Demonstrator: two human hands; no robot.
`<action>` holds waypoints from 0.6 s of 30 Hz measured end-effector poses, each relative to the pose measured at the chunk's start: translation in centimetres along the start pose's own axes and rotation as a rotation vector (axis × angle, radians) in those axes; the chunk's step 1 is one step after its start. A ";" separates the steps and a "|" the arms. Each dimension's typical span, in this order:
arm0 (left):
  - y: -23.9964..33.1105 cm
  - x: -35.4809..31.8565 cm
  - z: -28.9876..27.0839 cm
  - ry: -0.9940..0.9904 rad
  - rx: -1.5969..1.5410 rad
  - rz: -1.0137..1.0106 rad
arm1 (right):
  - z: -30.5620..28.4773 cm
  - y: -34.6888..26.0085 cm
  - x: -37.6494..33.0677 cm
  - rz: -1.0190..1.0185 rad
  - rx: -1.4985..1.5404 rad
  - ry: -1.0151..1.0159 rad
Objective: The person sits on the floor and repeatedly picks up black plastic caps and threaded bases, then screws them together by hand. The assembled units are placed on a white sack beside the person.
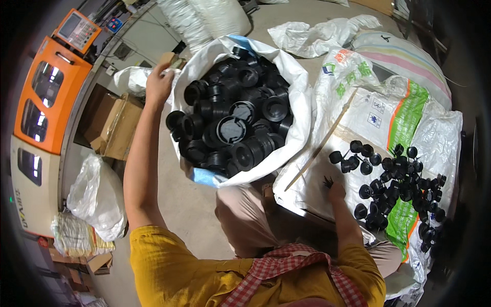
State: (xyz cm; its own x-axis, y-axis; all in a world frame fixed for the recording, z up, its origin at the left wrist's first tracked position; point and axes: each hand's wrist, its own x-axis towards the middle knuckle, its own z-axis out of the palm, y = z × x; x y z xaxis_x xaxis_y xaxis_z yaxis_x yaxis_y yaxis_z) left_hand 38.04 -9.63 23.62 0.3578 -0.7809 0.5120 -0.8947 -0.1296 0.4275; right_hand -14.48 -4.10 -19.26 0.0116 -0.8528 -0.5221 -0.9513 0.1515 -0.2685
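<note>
My left hand (159, 84) is stretched out to the far left rim of a large white woven sack (299, 92). Its fingers are closed, but what lies in them is too unclear to name. Round black plastic caps (232, 130) fill the sack. To the right, my right hand (336, 191) pinches a small black branched plastic sprue (328, 181) just above a white sack-covered surface (312, 192). Farther right on that surface lies a loose pile of black caps (394, 187), some joined by thin stems.
A thin wooden stick (319, 143) lies slantwise across the covered surface. Behind it sits a full striped sack (404, 56). On the left stand an orange and beige machine (38, 107), an open cardboard box (115, 125) and a translucent plastic bag (99, 197).
</note>
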 end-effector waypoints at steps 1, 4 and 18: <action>-5.2 -0.6 -2.0 -0.108 0.056 -0.198 | 0.6 -0.7 -0.2 -0.038 0.059 0.000; -3.2 -5.6 -2.9 -0.394 -0.267 -0.791 | 1.6 1.8 0.1 -0.053 0.182 0.052; -9.8 -5.9 -8.6 0.089 0.143 -0.549 | -8.6 12.9 -14.6 -0.062 1.240 0.559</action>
State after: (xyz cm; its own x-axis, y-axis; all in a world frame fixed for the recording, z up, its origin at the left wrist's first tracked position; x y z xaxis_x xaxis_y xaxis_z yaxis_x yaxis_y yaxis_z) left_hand 46.98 1.48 22.80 0.7961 -0.5217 0.3067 -0.5960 -0.5882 0.5466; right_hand -29.54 6.03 -8.10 -0.3634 -0.9165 -0.1670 -0.0508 0.1985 -0.9788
